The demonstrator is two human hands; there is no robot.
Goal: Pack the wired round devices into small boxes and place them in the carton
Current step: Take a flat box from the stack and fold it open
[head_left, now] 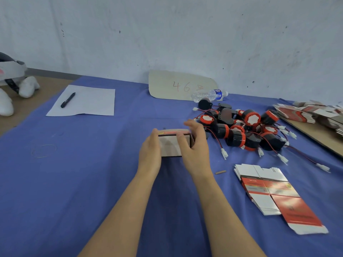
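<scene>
Left hand (150, 153), right hand (195, 153): small box (169, 145) between fingers (155, 132)

We find open desk (78, 182) toward its left edge; the device pile (241, 130) and flattened boxes (269, 191) crowd the right edge.
</scene>
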